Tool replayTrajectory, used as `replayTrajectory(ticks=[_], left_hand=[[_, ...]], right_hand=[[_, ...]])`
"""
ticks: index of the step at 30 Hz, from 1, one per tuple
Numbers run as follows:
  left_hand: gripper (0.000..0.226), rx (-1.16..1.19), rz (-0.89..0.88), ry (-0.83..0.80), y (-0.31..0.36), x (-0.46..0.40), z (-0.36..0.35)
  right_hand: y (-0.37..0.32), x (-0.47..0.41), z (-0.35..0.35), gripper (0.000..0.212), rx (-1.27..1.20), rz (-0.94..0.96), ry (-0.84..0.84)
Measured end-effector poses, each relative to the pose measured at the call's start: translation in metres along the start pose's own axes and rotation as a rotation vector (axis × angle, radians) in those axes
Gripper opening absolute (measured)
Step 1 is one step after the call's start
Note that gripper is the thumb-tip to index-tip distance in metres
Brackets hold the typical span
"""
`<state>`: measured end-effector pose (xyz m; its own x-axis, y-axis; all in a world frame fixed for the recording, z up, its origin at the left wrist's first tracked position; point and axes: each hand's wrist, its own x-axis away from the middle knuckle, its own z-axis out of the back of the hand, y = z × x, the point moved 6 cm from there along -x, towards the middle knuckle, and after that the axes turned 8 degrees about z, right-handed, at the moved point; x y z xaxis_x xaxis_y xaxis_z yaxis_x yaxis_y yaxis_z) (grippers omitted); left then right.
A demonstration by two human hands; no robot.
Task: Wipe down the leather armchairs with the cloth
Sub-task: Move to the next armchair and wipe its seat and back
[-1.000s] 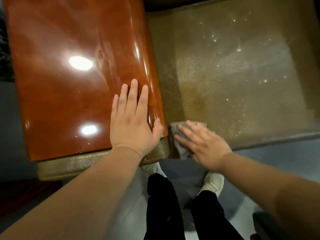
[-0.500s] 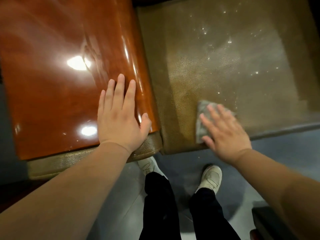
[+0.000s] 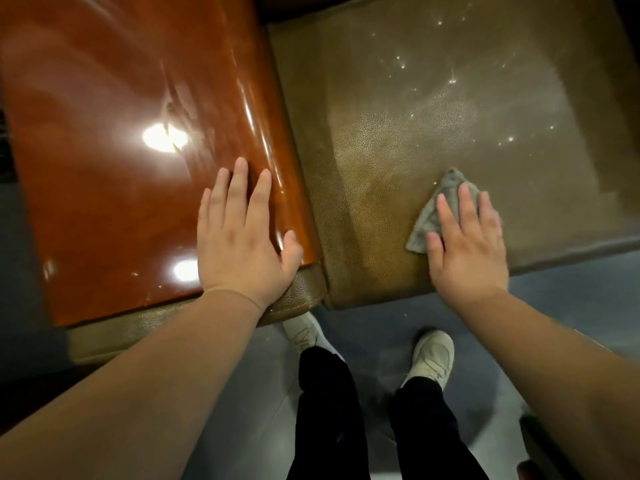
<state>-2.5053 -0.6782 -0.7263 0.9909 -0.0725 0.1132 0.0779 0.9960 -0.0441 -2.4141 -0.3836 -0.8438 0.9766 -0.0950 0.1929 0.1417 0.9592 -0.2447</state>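
The right hand (image 3: pixel 465 244) presses flat, fingers spread, on the grey cloth (image 3: pixel 436 209) near the seat's (image 3: pixel 433 109) front edge, to rub it. The left hand (image 3: pixel 242 237) lies flat on the shiny wooden arm (image 3: pixel 121 168), probably for balance.

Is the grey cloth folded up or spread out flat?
Folded, as far as shows. The cloth pokes out from under the right hand as a small pointed shape on the seat cushion; the rest is hidden.

Bare forearms, black trousers (image 3: pixel 325 410), pale sneakers (image 3: pixel 434 355) (laces faintly visible).
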Motion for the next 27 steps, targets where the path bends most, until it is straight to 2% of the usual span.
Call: replayTrajectory(ticks=[1,2,3,5,7,8,9,10,13,14,15,16,18,20,21,22,23,24,27], left_hand=[[0.085,0.003,-0.008,-0.002,0.001,0.001,0.001],[0.085,0.002,-0.016,-0.001,0.002,0.001,0.002],[0.086,-0.003,-0.023,-0.002,0.003,0.002,0.003],[0.087,-0.017,-0.035,-0.007,0.004,0.002,0.002],[0.088,-0.030,-0.042,-0.002,0.004,0.002,0.001],[0.088,-0.031,-0.049,0.002,0.004,0.002,0.001],[0.087,-0.030,-0.059,0.003,0.004,0.002,0.001],[0.087,-0.028,-0.071,0.002,0.005,0.002,0.000],[0.086,-0.023,-0.092,0.004,0.005,0.001,0.001],[0.087,-0.026,-0.095,-0.005,0.005,0.001,0.001],[0.088,-0.032,-0.096,-0.017,0.006,0.001,0.000],[0.089,-0.038,-0.096,-0.028,0.005,0.000,0.000],[0.089,-0.041,-0.094,-0.045,0.005,-0.001,0.000],[0.089,-0.012,-0.095,-0.034,0.005,-0.002,-0.001],[0.088,0.012,-0.100,-0.020,0.004,-0.002,-0.001],[0.088,0.031,-0.107,-0.008,0.004,-0.002,-0.002],[0.087,0.045,-0.113,-0.001,0.004,-0.001,-0.002],[0.087,0.057,-0.117,0.005,0.004,-0.001,-0.002],[0.087,0.052,-0.118,-0.014,0.005,-0.004,-0.004]], right_hand=[[-0.009,-0.001,0.002,0.067,-0.028,-0.142,0.024],[-0.027,0.000,0.000,0.068,-0.028,-0.200,0.024],[-0.051,0.001,-0.005,0.068,-0.015,-0.150,-0.005],[-0.098,0.010,-0.025,0.066,0.030,0.228,-0.116],[-0.106,0.017,-0.033,0.062,0.092,0.656,-0.191],[-0.093,0.012,-0.029,0.060,0.125,0.740,-0.179],[-0.074,0.003,-0.024,0.060,0.153,0.714,-0.141],[-0.050,-0.009,-0.015,0.060,0.156,0.578,-0.095],[0.013,-0.035,0.019,0.071,0.026,-0.127,-0.043],[0.012,-0.037,0.022,0.075,-0.013,-0.302,-0.052],[-0.004,-0.038,0.023,0.078,0.001,-0.352,-0.067],[-0.030,-0.041,0.018,0.079,0.032,-0.265,-0.097],[-0.094,-0.038,-0.006,0.077,0.081,0.206,-0.220],[-0.120,-0.031,-0.023,0.070,0.093,0.614,-0.358],[-0.114,-0.036,-0.021,0.067,0.096,0.700,-0.359],[-0.098,-0.044,-0.018,0.065,0.114,0.703,-0.315],[-0.080,-0.052,-0.011,0.063,0.126,0.615,-0.252],[-0.057,-0.060,-0.001,0.064,0.122,0.438,-0.180],[-0.020,-0.064,0.022,0.068,0.003,-0.264,-0.043]])
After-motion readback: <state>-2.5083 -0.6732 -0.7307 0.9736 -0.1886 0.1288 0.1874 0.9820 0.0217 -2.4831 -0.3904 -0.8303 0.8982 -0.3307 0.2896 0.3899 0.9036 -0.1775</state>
